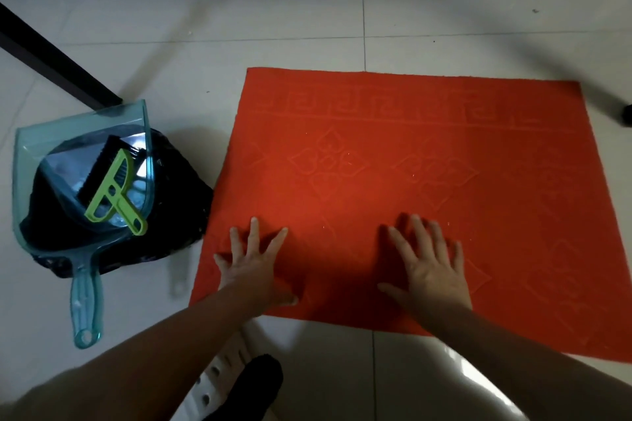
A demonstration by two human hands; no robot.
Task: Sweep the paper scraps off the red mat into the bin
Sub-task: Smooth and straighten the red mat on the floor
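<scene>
Paper scraps (349, 157) show only as tiny white flecks on the red mat (478, 181). Left hand (253, 267) and right hand (431, 270) press flat on it, fingers spread, gripping nothing. Beside it, a dustpan (82, 301) holding a green brush (113, 195) rests on the black-bagged bin (181, 188).

home interior: pale tiled floor (307, 27), red mat (444, 181), dustpan (82, 249), dark furniture leg (58, 61).

The scene is dim, with soft shadow over the near part of the mat (427, 154). A bright glare lies on the floor (478, 383) at lower right. Edges curve from the wide lens; far corners look blurred.
</scene>
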